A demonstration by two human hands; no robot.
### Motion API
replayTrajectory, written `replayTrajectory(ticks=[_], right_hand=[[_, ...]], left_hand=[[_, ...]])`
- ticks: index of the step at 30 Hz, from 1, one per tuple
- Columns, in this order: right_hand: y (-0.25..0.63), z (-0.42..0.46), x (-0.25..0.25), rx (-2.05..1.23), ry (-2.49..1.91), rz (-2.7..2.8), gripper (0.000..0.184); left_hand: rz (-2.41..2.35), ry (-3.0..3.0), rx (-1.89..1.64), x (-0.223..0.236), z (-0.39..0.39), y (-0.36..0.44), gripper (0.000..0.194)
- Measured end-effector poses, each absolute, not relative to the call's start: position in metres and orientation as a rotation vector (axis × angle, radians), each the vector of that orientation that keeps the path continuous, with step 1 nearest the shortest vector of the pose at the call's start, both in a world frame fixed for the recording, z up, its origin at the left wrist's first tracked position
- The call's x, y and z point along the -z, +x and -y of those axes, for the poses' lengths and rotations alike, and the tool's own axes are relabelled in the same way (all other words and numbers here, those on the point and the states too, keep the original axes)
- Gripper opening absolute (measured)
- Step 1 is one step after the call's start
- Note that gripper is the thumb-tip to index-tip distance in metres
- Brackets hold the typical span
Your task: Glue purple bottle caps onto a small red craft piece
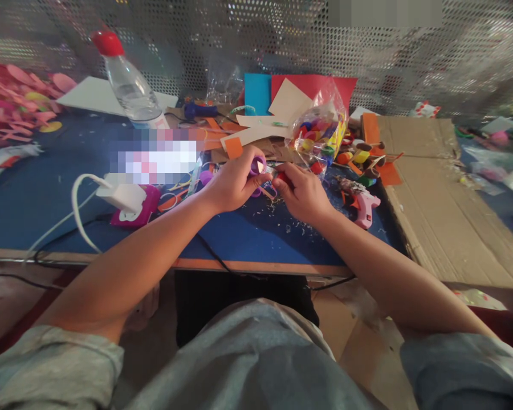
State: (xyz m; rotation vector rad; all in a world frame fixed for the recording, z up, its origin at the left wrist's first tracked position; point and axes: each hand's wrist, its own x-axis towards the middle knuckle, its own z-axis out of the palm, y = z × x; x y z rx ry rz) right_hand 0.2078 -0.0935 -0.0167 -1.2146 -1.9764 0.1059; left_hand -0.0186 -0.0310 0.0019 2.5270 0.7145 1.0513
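Note:
Both my hands meet above the blue tabletop (239, 245), close together. My left hand (233, 179) is closed around a purple ring-shaped piece (257, 165), with its thumb towards the right hand. In the fingers of my right hand (303, 191) is a small red object (284, 179), mostly covered, so its kind is unclear. A pale tip shows between the two hands, and I cannot tell which thing it belongs to. Below them lie white shavings (277, 213). A pink glue gun (365, 208) lies to the right of my right hand.
A tilted-looking water bottle (132, 85) and a magenta power socket (141, 205) with a white charger (122, 193) stand left. Behind are coloured sheets (259, 94) and a clear bag (320, 131) of colourful pieces. Cardboard (444, 205) covers the right side; pink cut-outs (21, 102) pile far left.

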Motion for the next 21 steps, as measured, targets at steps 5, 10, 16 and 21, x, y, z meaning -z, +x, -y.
replayTrajectory(ticks=[5, 10, 16, 21], right_hand=[[0.2071, 0.0945, 0.0167, -0.137, -1.207, 1.99, 0.046], [0.2073, 0.0942, 0.0173, -0.153, -1.193, 1.991, 0.043], [0.207, 0.0944, 0.0174, -0.154, -1.188, 1.987, 0.046], [0.2073, 0.0942, 0.0168, -0.167, -1.169, 1.996, 0.049]], left_hand=[[-0.712, 2.564, -0.999, -0.0079, 0.0346, -0.0199, 0.034], [-0.699, 2.555, -1.007, -0.0083, 0.0361, -0.0192, 0.029], [-0.71, 2.536, -1.042, -0.0077, 0.0376, -0.0183, 0.029], [-0.719, 2.533, -1.055, -0.0088, 0.0387, -0.0183, 0.03]])
